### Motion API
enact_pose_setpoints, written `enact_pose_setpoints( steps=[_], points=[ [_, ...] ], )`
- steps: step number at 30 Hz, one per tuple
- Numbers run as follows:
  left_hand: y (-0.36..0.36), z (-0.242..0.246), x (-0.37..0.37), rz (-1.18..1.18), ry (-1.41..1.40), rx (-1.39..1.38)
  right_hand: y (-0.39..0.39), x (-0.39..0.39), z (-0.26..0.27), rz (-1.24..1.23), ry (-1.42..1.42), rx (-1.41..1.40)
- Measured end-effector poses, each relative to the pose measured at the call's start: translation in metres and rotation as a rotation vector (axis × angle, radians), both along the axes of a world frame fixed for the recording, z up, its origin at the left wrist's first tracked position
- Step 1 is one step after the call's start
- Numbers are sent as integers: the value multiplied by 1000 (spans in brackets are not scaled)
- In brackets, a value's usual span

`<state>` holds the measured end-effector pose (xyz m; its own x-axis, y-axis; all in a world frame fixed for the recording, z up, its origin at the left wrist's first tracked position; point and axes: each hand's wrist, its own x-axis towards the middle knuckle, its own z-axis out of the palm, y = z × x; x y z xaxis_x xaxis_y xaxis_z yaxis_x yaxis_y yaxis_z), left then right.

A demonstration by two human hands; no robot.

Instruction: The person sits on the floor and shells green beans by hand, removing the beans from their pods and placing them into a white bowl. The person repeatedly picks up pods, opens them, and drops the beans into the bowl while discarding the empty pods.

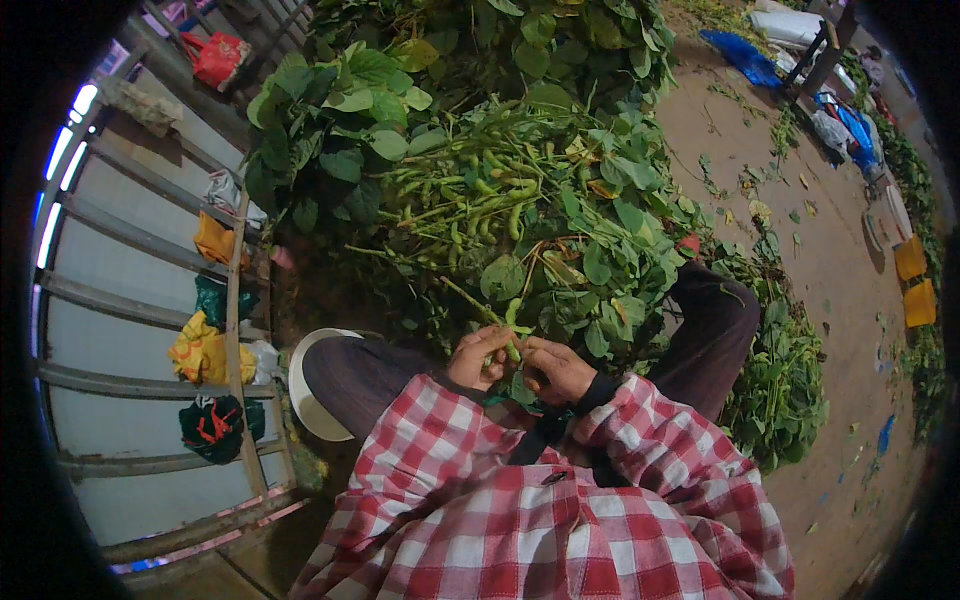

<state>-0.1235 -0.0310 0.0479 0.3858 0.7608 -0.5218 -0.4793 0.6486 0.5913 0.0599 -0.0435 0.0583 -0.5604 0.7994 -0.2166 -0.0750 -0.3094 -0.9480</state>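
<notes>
Close together above my lap, both hands are at a green soybean stalk [478,300] with pods on its near end. My left hand [480,358] grips the stalk, its fingers curled. My right hand [555,369] pinches at a green pod [513,349] right beside the left fingertips; what its curled fingers hide cannot be seen. Just beyond the hands lies a heap of cut soybean plants [592,255], with a cluster of plump pods [495,195] on bare stems in its middle. Broad green leaves [375,90] cover the heap's far side.
A white bucket [322,420] stands by my left knee. Along the left runs a metal rack [142,300] hung with plastic bags, one yellow [201,349]. More leafy plants [780,390] lie beside my right leg. Scattered leaves and blue plastic [739,56] lie on the earthen floor [832,262].
</notes>
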Motion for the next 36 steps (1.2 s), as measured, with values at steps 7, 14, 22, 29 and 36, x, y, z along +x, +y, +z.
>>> enact_pose_setpoints(
  steps=[7, 14, 22, 29, 36],
  points=[
    [0, 2, 6, -116, 235, 216, 1, 0, 3, -41, 99, -303],
    [-2, 7, 14, 13, 130, 101, 1, -8, -2, -168, 19, -159],
    [-6, -3, 21, 245, 207, 61, -6, -27, 4, -254, -609, 396],
    [-2, -14, 13, 173, 148, -9, -6, -27, 8, -299, -570, 431],
    [1, -1, 6, -6, -73, -43, 20, 0, 11, -435, -322, 276]
  ],
)
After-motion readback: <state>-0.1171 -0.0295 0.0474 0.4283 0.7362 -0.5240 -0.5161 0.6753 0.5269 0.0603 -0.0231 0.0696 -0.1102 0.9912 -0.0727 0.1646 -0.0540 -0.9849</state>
